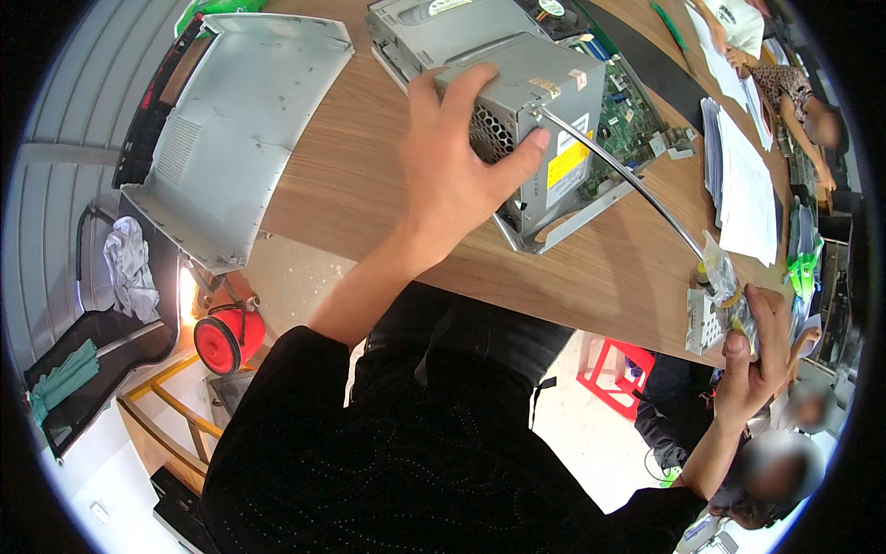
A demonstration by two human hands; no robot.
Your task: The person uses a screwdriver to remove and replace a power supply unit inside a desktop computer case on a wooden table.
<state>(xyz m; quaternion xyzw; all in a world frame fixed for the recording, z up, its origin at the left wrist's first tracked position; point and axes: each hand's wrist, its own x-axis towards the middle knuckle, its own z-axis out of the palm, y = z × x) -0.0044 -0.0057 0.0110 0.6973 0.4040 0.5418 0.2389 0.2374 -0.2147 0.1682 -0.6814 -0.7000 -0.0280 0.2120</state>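
Note:
My left hand [452,171] grips a grey metal power supply unit [554,69], fingers over its top and thumb on the side with the yellow-and-white label. The unit sits on an opened computer case [583,210], above a green circuit board [632,115]. My right hand [752,355] is closed around the handle end of a long screwdriver [637,180], partly wrapped in clear plastic. Its shaft slants up to the left, and the tip meets the unit's near top corner by a screw. Beside the right hand lies a small perforated metal piece [706,321].
A grey case cover [231,120] rests at the table's left edge. A silver drive [461,37] sits behind the power supply. Paper stacks [743,185] and a green pen [666,25] lie to the right. Other people sit along the right; a red stool [616,379] stands below.

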